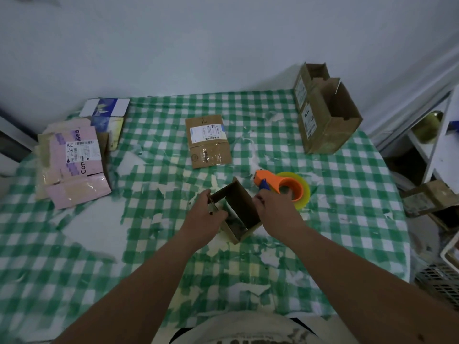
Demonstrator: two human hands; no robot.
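A small open brown cardboard box [242, 209] stands on the green-and-white checked tablecloth [248, 269], near the middle of the table. My left hand [205, 217] grips the box's left wall, thumb inside the opening. My right hand [275, 212] lies at the box's right side, its fingers curled round the blue handle of an orange tape dispenser [280, 184] that carries a roll of yellowish clear tape [304, 192]. The dispenser lies just behind and to the right of the box.
A flattened brown box with a shipping label [208, 141] lies behind the small box. Pink and blue flattened cartons [74, 160] are piled at the left. Two upright open cardboard boxes [325, 112] stand at the back right. Shelves, another box and baskets sit off the table's right edge.
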